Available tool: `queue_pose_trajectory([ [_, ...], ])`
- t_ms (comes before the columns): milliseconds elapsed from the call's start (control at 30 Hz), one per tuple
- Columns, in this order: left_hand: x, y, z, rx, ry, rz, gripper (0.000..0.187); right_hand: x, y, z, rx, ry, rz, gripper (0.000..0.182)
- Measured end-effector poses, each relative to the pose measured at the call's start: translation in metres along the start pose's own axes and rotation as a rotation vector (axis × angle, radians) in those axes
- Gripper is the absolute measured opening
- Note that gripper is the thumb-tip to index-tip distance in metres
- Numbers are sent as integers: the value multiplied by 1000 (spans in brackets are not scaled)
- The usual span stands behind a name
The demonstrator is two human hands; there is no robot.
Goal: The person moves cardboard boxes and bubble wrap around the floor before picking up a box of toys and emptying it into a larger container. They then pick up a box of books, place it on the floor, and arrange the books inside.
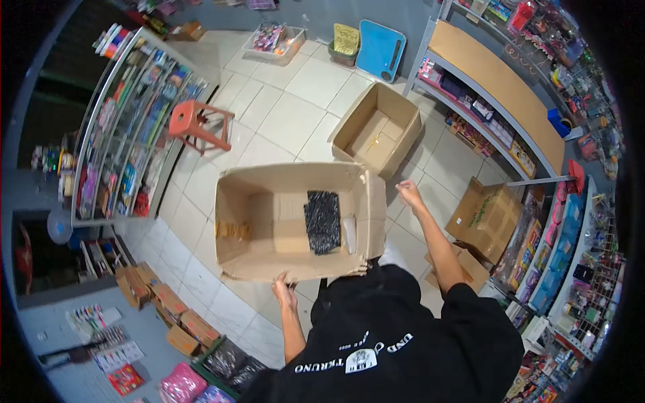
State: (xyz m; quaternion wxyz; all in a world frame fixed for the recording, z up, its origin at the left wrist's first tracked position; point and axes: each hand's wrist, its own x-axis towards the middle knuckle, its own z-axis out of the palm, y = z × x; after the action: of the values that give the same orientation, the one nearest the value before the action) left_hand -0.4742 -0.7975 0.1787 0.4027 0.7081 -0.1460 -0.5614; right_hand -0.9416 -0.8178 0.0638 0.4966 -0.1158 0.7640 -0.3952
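A large open cardboard box [289, 176] stands in front of me, its flaps up. Inside it lie a folded black plastic bag [322, 223] and, beside that, a pale narrow piece [349, 234] along the right wall. My left hand [284, 291] is at the near rim of this box, fingers bent against its edge. Off the box's right side, my right hand [409, 195] is raised in the air with its fingers curled together; I cannot tell what, if anything, is in them. A second open cardboard box [390, 138] sits on the floor just beyond.
A red plastic stool [195, 121] stands at the left by a glass display case [127, 127]. Stocked shelves [500, 94] line the right side, with an opened carton [485, 218] below. Small cartons [176, 299] stack at lower left. A clear bin [275, 46] lies at the back wall.
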Motion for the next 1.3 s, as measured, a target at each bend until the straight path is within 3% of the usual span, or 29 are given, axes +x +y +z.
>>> queue_pose_trajectory([
  [100,37,26,23,-42,16,-43,30,129,39,7,-129,21,224,49],
  [167,64,34,9,65,97,-28,27,172,52,26,-135,82,365,56],
  [233,70,71,35,63,29,-54,35,202,40,40,-75,161,517,61],
  [267,74,83,48,68,47,-39,36,217,37,47,-41,184,588,72],
  [367,113,95,56,12,58,-33,39,262,37,73,-62,220,506,79],
  [467,153,107,59,-36,26,-40,40,332,86,102,-120,339,442,88],
  [567,201,104,71,-57,5,-53,40,374,135,113,-56,492,393,76],
  [633,235,97,78,-65,-18,-44,40,382,137,101,-147,449,529,67],
  [767,285,100,104,-64,-54,-51,39,351,123,80,-265,422,568,44],
  [867,309,113,127,0,-102,-39,35,330,151,56,-368,524,389,37],
  [1067,393,131,111,225,-166,-176,33,186,150,-31,-318,498,304,48],
  [1100,402,137,122,299,-175,-184,34,152,126,-39,-446,511,327,48],
  [1167,428,144,145,438,-181,-170,37,96,184,-64,-744,564,92,49],
  [1200,445,143,159,502,-176,-148,39,68,201,-80,-810,460,80,47],
  [1233,463,147,173,629,-209,-144,41,35,202,-79,-403,489,150,45],
  [1300,478,151,223,860,-289,-140,47,-15,164,-68,-343,551,459,42],
])
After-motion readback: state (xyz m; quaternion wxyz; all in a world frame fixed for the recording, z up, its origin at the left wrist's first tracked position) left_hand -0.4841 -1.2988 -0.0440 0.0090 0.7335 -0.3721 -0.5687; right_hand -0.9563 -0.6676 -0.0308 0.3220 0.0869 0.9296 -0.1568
